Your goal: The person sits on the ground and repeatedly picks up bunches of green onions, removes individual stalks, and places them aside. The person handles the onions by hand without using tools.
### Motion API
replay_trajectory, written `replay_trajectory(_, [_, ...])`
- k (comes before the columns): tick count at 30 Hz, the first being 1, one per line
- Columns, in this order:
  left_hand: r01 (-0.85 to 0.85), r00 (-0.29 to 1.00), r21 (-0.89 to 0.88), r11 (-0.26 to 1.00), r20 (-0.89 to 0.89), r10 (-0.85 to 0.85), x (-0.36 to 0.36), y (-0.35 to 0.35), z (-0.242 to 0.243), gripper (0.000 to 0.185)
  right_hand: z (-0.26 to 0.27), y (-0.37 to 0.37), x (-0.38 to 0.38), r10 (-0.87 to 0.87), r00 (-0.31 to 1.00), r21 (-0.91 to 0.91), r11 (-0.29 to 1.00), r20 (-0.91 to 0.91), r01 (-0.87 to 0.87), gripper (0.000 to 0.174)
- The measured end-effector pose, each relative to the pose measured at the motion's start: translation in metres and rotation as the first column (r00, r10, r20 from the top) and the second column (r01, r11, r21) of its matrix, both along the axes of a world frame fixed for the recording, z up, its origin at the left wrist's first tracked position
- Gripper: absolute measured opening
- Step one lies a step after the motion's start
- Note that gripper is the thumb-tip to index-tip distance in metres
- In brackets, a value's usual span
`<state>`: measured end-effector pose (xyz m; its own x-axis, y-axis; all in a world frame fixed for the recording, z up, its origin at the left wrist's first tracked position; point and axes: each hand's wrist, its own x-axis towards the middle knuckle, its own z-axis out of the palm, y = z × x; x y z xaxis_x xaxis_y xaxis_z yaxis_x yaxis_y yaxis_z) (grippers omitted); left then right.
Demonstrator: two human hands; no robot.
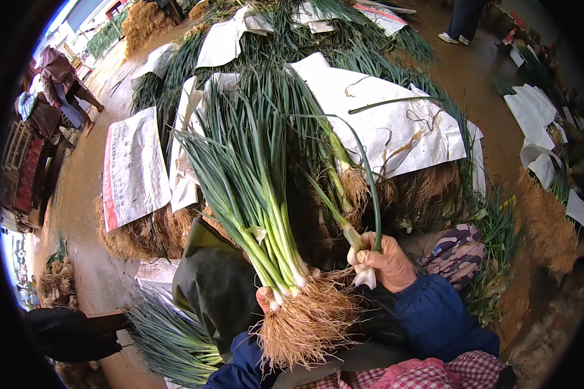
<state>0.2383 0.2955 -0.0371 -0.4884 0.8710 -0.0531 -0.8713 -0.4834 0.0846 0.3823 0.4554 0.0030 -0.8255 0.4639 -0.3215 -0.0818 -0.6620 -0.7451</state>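
Observation:
My left hand (264, 297) grips a thick bunch of green onions (267, 214) near its white bases, and mostly the thumb shows. Brown roots (306, 323) fan out towards me and hide the rest of that hand. To the right, my right hand (389, 262) pinches a torn outer leaf (353, 236) with a pale, ragged sheath end. A long green leaf (372, 194) rises in a bend from the same grip. Both hands are over my lap, where a dark waterproof apron (214, 277) covers my knees.
A large heap of green onions (282, 44) lies ahead, partly under white woven sacks (370, 112). More onions (175, 335) rest at lower left. A camouflage-patterned cloth item (455, 255) is beside my right forearm. People (61, 87) stand on the wet floor (87, 194) at left.

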Motion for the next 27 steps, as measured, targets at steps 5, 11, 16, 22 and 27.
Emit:
replay_trajectory(5, [0.210, 0.970, -0.338, 0.917, 0.187, -0.154, -0.002, -0.017, -0.003, 0.048, -0.051, -0.006, -0.072, 0.048, 0.988, 0.234, 0.969, 0.146, -0.082, 0.035])
replay_trajectory(11, [0.303, 0.952, -0.474, 0.827, 0.185, -0.244, -0.007, -0.029, -0.010, 0.044, -0.029, -0.002, -0.049, 0.290, 0.955, -0.130, 0.951, 0.061, -0.280, 0.022])
replay_trajectory(16, [0.360, 0.928, -0.427, 0.830, 0.257, -0.270, -0.006, -0.021, -0.002, 0.041, -0.038, -0.013, -0.034, 0.095, 0.995, -0.141, 0.986, 0.029, -0.090, 0.018])
replay_trajectory(22, [0.456, 0.890, -0.492, 0.741, 0.232, -0.393, -0.009, -0.017, -0.007, 0.031, -0.057, -0.038, -0.037, -0.322, 0.890, 0.759, 0.650, 0.322, -0.039, 0.033])
replay_trajectory(27, [0.351, 0.934, -0.563, 0.748, 0.156, -0.321, -0.001, -0.014, 0.000, 0.030, -0.054, -0.029, -0.036, -0.341, 0.904, 0.894, 0.439, 0.256, -0.087, 0.026])
